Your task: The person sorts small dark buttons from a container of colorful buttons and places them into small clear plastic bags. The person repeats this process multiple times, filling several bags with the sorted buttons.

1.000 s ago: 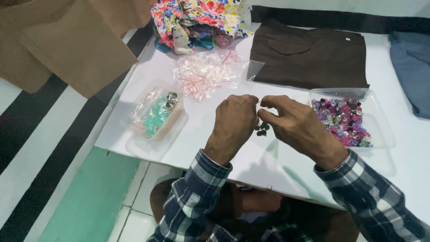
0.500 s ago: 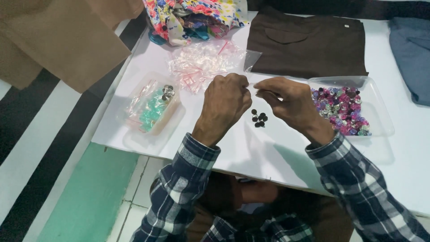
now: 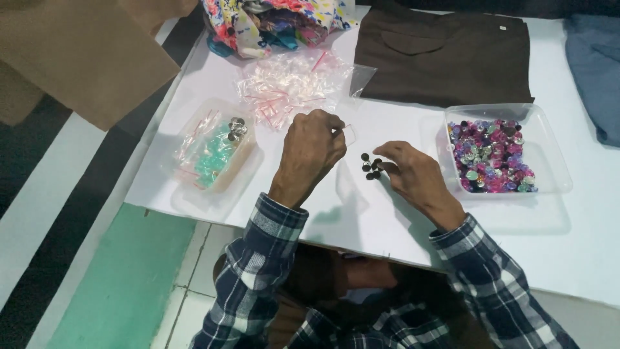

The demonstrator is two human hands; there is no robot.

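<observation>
My left hand (image 3: 313, 152) is raised a little above the white table (image 3: 194, 187) and pinches a small clear plastic bag (image 3: 349, 133) by its top edge. My right hand (image 3: 413, 173) is lower, to the right, with thumb and forefinger pinched on one of a small cluster of black buttons (image 3: 368, 167) that lie on the table between both hands. Whether the button is lifted off the table is too small to tell. Both arms wear blue plaid sleeves.
A clear tray (image 3: 557, 176) of pink, purple and green beads sits right of my right hand. At left stands a clear tub (image 3: 244, 169) with green packets. Behind lie empty small bags (image 3: 290, 81), brown cloth (image 3: 445, 55), patterned cloth (image 3: 278, 19), blue cloth (image 3: 597, 61) and brown paper (image 3: 84, 52).
My hands were together just above the buttons. The right hand has since dropped away to the button cluster, while the left stays raised with the small bag.
</observation>
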